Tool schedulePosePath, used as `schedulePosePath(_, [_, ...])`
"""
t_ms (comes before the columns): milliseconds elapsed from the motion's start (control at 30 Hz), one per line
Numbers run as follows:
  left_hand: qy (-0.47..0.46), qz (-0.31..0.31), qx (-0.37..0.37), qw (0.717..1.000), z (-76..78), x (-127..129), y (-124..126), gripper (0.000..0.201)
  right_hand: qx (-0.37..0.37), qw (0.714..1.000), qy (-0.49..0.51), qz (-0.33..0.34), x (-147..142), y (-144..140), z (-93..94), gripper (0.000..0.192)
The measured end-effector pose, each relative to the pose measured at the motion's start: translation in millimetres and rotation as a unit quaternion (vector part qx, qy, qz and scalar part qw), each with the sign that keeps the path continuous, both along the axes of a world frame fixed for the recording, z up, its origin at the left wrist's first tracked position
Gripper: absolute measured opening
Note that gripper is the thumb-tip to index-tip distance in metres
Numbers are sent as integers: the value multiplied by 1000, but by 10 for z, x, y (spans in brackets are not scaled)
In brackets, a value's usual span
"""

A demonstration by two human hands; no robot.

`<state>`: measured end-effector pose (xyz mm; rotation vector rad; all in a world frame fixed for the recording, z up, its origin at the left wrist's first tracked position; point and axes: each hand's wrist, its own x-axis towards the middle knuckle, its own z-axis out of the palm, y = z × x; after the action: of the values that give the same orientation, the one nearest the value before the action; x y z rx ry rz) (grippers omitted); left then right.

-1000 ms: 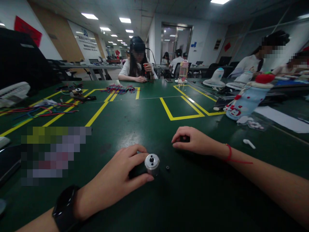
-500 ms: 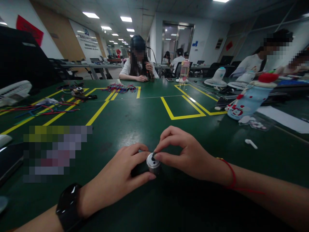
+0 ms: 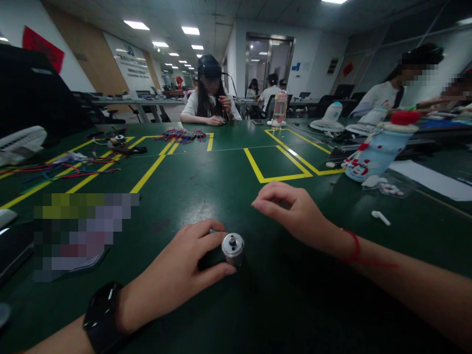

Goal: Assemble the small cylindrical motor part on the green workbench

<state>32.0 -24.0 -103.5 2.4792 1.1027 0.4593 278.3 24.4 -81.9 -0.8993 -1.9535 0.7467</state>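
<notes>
A small silvery metal cylinder that looks like an electric motor [image 3: 233,248] stands upright on the green table. Its round top faces up, with a short shaft in the middle and a dark hole beside it. My left hand [image 3: 191,255] holds it from the left, fingers behind and thumb in front. My right hand [image 3: 291,209] hovers up and to the right of the motor, apart from it. Its thumb and fingertips are pinched together; whatever may be between them is hidden.
Bundled coloured wires [image 3: 184,135] and loose wires [image 3: 79,169] lie farther back. A blue bottle [image 3: 379,152], a plastic bag of small pieces [image 3: 387,187] and a white earbud [image 3: 381,218] are at right. A black phone-like object [image 3: 16,246] sits left. A person [image 3: 208,93] sits opposite.
My right hand has come off the motor's top and moved up and right, uncovering the shaft. My left hand keeps its hold on the motor.
</notes>
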Motion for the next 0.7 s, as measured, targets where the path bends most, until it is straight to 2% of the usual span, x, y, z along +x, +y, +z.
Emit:
schedulePosePath(67, [-1, 4, -3, 1000, 49, 26, -16, 20, -87, 990, 57, -94, 183, 215, -62, 22])
schedulePosePath(100, [-1, 5, -6, 1000, 73, 33, -26, 20, -103, 984, 73, -126, 274, 322, -102, 25])
schedulePosePath(233, [-3, 5, -8, 1000, 120, 34, -69, 21, -126, 968, 111, -185, 519, 580, -245, 33])
schedulePosePath(333, [-3, 8, 1, 1000, 114, 37, -87, 23, -133, 968, 106, -183, 548, 572, -276, 35])
schedulePosePath(500, [-3, 7, 3, 1000, 147, 52, -114, 22, -116, 977, 55, -170, 495, 475, -214, 36])
schedulePosePath(700, [-2, 12, 8, 1000, 233, 38, -149, 24, -80, 992, -83, -60, 291, 244, -75, 17])
